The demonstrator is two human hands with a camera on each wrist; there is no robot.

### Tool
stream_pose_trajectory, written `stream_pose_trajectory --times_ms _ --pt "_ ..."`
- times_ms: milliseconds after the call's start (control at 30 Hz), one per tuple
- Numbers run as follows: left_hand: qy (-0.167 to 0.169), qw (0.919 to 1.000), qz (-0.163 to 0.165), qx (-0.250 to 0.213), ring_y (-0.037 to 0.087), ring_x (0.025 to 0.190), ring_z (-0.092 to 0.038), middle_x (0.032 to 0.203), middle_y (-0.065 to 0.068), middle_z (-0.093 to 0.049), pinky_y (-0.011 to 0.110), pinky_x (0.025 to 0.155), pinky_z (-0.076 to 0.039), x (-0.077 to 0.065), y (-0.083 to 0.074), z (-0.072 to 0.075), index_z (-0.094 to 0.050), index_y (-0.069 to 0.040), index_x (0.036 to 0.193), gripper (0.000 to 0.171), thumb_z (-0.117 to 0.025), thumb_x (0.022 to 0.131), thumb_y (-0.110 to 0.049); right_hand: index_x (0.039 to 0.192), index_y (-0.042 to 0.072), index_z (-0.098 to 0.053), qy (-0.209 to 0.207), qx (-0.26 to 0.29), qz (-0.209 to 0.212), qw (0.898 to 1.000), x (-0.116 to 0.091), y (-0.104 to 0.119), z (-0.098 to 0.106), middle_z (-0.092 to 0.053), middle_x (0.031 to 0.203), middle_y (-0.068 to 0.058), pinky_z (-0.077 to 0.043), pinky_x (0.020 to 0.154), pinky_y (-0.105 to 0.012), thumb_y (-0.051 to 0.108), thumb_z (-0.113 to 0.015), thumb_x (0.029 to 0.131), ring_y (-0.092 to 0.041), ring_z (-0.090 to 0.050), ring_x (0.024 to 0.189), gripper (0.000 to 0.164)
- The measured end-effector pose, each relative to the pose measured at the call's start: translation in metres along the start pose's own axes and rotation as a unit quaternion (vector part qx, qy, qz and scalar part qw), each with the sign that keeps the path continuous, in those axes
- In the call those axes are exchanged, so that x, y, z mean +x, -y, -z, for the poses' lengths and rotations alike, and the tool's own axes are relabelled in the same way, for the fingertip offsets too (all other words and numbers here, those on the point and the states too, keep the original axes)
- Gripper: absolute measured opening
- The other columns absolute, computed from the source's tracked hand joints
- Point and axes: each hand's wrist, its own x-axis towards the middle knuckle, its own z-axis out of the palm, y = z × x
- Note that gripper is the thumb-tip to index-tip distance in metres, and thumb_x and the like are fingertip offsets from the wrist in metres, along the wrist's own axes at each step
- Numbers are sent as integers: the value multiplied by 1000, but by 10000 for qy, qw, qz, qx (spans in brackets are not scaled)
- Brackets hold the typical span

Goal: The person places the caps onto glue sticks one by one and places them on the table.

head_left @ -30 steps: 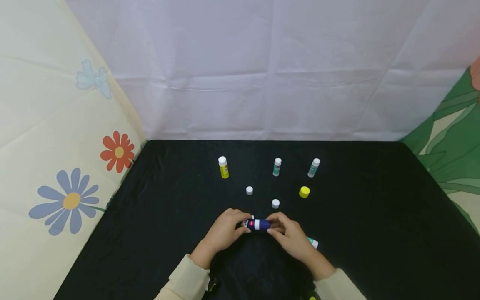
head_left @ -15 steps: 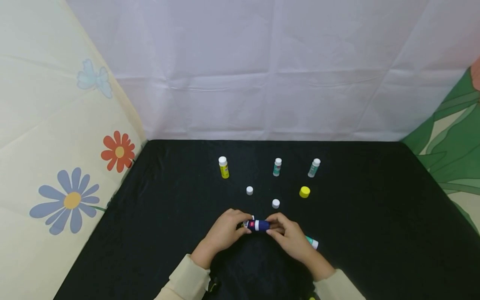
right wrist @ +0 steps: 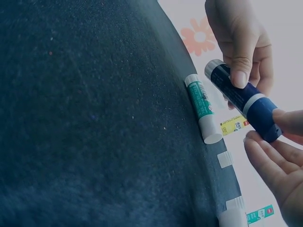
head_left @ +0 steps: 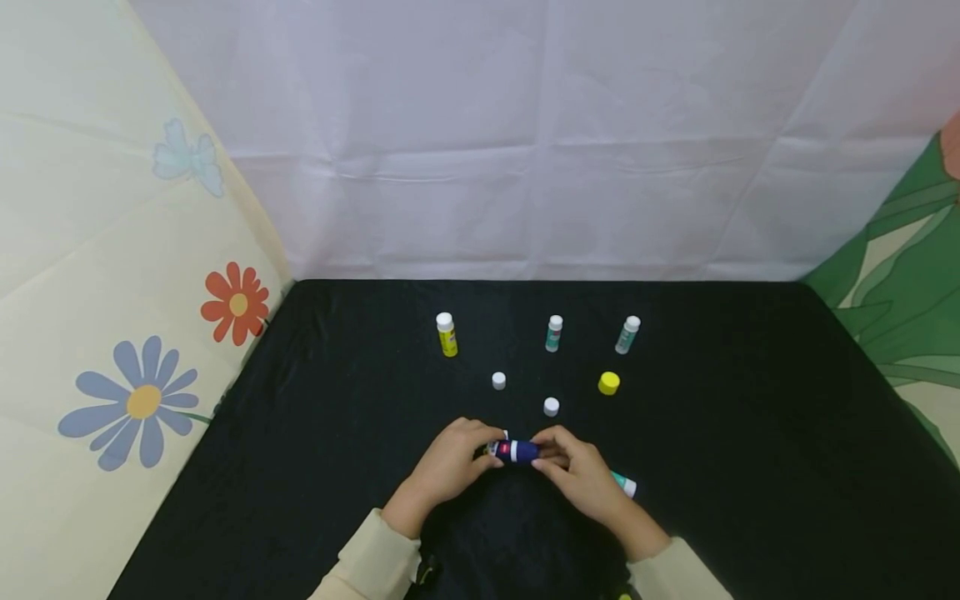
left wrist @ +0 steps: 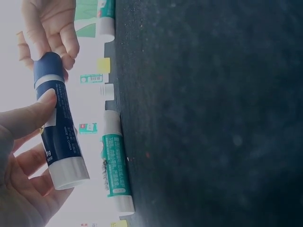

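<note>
A dark blue glue stick (head_left: 517, 451) with a blue cap and a white band lies sideways between both hands, held above the black cloth. The left hand (head_left: 450, 467) grips its body between thumb and fingers, as the left wrist view shows the white base (left wrist: 69, 173) sticking out below. At the other end the right hand (head_left: 581, 471) pinches the blue cap (right wrist: 264, 119) with thumb and fingertips. The cap sits against the white band. Lying on the cloth beyond the hands is a teal glue stick (left wrist: 115, 161), mostly hidden in the head view.
Behind stand a yellow glue stick (head_left: 447, 337) and two teal ones (head_left: 553, 335), all upright. Two loose white caps (head_left: 551, 407) and a yellow cap (head_left: 609, 383) sit nearer. Another teal glue stick (head_left: 625, 483) lies beside the right wrist, partly covered.
</note>
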Motion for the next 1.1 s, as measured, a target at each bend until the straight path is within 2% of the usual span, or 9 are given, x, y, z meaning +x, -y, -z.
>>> stream_pose_trajectory --times_ms 167,600,1100 --pt "15 10000 -70 9 9 81 -50 93 -2 -61 24 74 -41 1 0 -1 -63 -9 101 27 -64 78 -22 97 1 -51 58 68 84 9999 0 1 0 -59 92 -13 -46 69 -24 1 -58 80 -21 -59 80 18" --pt "57 10000 -4 -19 8 80 -50 91 -3 -61 24 73 -41 0 -1 0 -63 -10 101 26 -65 77 -21 96 0 -51 3 -10 189 9998 -1 2 -4 -59 89 -13 -47 68 -25 0 -59 79 -21 -59 79 19" --pt "126 9998 15 133 8 78 -49 88 -3 -60 23 73 -41 0 -1 -2 -63 -10 99 25 -65 77 -20 93 1 -53 -97 -26 16 9999 -2 1 -7 -60 87 -14 -47 68 -25 -3 -59 78 -21 -60 78 17"
